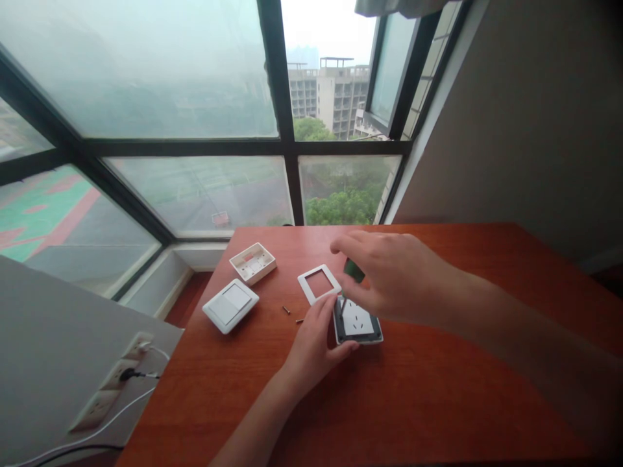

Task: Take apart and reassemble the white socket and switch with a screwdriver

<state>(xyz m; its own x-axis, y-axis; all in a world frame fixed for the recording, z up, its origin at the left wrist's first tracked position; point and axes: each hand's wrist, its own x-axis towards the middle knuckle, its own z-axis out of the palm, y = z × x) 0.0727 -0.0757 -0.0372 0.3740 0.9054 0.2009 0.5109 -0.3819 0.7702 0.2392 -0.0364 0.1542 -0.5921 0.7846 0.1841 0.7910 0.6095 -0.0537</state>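
Observation:
A wall socket (357, 318) with a white face and dark surround lies on the wooden table. My left hand (314, 340) grips it by its left side, thumb at the near edge and fingers at the far corner. Above it, my right hand (384, 269) is closed around the green handle of a screwdriver (354, 270). Its shaft points down at the socket's upper left; my hand partly hides the tool, and I cannot tell whether the tip sits in a screw. Just behind the socket lies a white cover frame (305, 283). Two screws (286, 310) rest left of my fingers.
On the table's left are a white light switch (230, 306) and an open white mounting box (253, 263). The wooden table (418, 402) reaches to the windows (243, 188). Low on the left wall, outlets (114, 374) have plugs and cables in them.

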